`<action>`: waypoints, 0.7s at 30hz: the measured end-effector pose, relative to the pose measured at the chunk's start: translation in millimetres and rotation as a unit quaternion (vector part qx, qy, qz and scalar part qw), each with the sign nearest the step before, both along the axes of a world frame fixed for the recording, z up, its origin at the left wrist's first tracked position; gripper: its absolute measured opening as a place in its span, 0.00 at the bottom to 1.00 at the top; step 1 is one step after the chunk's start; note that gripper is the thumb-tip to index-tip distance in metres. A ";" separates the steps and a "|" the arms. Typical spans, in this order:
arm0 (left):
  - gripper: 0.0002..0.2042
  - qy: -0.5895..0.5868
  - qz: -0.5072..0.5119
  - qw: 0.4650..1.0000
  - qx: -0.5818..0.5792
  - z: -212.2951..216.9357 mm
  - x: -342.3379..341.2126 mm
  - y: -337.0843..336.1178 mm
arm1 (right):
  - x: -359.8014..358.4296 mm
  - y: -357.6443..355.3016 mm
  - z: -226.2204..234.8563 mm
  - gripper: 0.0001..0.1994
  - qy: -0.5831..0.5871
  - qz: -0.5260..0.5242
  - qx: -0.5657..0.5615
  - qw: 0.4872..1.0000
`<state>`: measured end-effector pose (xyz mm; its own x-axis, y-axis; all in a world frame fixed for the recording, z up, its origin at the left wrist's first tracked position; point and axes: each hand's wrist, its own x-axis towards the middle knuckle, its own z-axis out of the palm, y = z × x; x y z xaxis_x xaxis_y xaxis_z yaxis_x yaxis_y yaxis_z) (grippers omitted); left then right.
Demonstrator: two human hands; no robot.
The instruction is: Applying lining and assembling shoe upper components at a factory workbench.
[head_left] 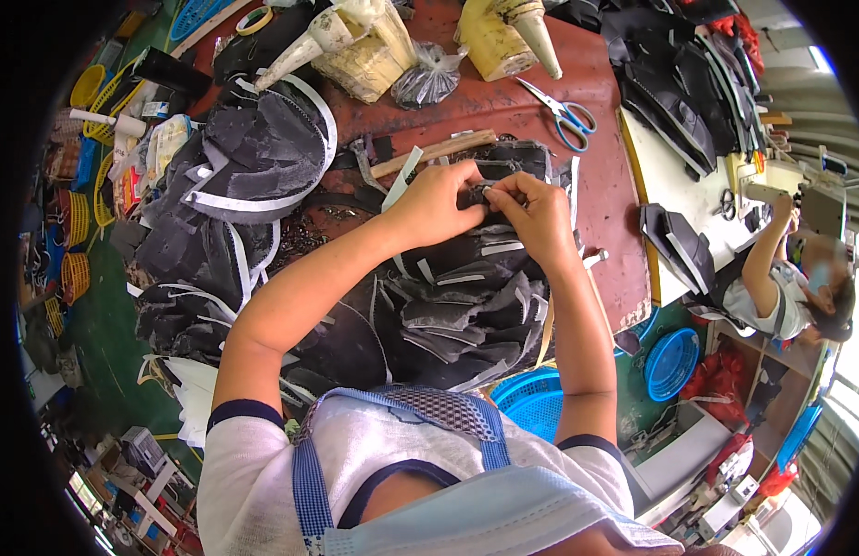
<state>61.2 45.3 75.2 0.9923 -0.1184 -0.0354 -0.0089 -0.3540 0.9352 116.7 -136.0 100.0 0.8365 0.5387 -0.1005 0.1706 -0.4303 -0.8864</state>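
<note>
A worn, dark red desk (604, 199) fills the middle of a downward view from the person's head. Most of it is buried under heaps of black fabric pieces edged with white strips (466, 306), piled from the far left to just in front of the person's chest. Beyond them stand two yellow woven baskets holding cream cones of thread (374, 51), and a pair of blue-handled scissors (564, 113) lies well apart to the right. A blue plastic basket (672, 361) sits below the desk's right edge, near a co-worker seated at a pale bench.

Both bare forearms reach up from the lower edge and meet above the pile. The left hand (437, 204) and the right hand (538, 215) touch each other, and between them is a small black fabric piece (480, 195), held just above the heap at the desk's centre. The fingers of both hands are pressed together, pinching this piece from either side.

The piece looks light, soft and floppy, likely to fold or slip if gripped loosely. Its stiffer edge seems the surest place to hold it, with a firm pinch near the spot being worked.
</note>
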 end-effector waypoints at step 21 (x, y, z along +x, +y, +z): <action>0.10 -0.014 -0.009 1.000 0.006 2.9 0.8 2.7 | -23.2 -9.3 15.0 0.10 0.023 -0.052 -0.074 0.996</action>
